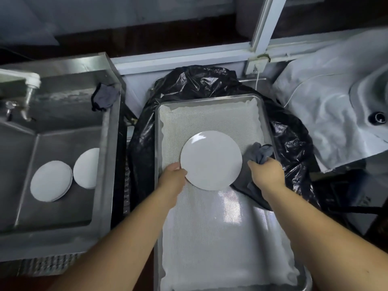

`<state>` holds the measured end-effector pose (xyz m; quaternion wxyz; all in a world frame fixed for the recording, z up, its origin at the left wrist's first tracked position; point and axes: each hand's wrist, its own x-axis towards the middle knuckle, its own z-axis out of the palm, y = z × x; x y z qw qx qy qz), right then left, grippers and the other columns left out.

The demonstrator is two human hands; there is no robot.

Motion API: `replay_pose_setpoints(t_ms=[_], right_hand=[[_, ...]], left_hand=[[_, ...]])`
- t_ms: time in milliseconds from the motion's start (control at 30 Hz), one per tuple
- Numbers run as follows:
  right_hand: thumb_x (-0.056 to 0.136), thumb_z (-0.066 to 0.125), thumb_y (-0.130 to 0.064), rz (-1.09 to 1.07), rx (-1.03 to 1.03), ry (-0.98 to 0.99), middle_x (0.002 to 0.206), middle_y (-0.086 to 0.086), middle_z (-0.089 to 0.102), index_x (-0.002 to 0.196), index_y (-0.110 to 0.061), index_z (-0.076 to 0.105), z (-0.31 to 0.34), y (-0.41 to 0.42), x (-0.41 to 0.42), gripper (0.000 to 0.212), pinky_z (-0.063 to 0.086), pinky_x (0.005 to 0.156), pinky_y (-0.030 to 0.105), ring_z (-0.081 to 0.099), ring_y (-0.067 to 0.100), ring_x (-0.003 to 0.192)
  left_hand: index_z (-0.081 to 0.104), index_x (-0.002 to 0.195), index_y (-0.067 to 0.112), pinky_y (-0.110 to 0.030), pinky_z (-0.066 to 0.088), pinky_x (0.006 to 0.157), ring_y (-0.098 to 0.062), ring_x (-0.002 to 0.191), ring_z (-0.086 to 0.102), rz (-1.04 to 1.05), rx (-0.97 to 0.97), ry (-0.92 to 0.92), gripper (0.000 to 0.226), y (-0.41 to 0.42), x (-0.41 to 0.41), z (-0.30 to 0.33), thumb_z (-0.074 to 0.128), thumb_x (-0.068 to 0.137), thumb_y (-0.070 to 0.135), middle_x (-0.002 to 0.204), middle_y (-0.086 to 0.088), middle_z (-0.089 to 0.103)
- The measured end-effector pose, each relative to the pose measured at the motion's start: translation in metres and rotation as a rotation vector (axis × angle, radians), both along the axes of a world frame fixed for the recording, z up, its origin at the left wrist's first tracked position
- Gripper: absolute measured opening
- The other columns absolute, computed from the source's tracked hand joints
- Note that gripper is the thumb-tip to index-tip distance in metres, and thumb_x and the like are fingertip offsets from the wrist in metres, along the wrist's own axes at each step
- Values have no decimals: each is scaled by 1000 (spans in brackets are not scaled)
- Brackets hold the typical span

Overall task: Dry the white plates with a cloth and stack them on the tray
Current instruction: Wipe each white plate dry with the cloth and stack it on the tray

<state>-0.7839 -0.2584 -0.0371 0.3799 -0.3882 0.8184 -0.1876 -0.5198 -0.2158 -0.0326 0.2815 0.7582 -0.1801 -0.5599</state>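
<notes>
The left hand (173,177) grips the white plate (211,160) by its near-left rim above the tray (265,122); the right hand (266,173) clutches the grey cloth (259,153), apparently under the plate's right edge. Rigid, breakable, probably slippery: support opposite rims.

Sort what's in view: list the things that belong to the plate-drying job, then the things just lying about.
Part of the job:
white plate, held by the left hand
grey cloth, gripped by the right hand
tray with mesh liner
plates in the sink

Just lying about:
dark rag on the sink's corner
black plastic bag
faucet
white sheet
</notes>
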Motion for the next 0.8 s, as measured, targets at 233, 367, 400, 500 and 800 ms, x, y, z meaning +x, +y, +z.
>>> replay_pose_setpoints(t_ms=[233,367,400,500,800], right_hand=[[94,69,-24,173,-30,40,67,2,61,71,-14,58,41,44,-11,28,33,50,29,56,16,61],[95,67,-25,359,-50,36,68,3,61,71,-15,57,69,70,-19,28,33,52,30,58,23,66],[95,67,-25,401,-67,36,68,3,61,71,-15,57,77,77,-20,28,33,52,30,57,23,66],[94,66,-23,538,-129,64,65,4,58,69,-14,53,100,103,-21,30,32,51,31,53,21,61],[95,61,-30,1036,-172,197,74,-7,54,79,-23,50,138,171,20,21,34,60,37,53,32,78]], left_hand=[[50,152,27,-40,54,106,-20,113,63,-94,-14,-54,53,44,-25,38,61,101,23,129,-1,66],[45,155,31,-32,54,90,-18,106,64,-166,-68,-91,56,84,-43,67,55,100,27,132,2,64],[47,153,31,-30,54,83,-18,101,65,-180,-77,-119,55,96,-47,75,54,99,25,127,3,65],[53,148,29,-27,52,68,-17,80,64,-200,-108,-204,50,138,-58,94,56,98,22,110,2,68],[53,148,26,-25,49,72,-15,101,64,-297,-132,-473,49,263,-38,134,54,98,25,127,8,59]])
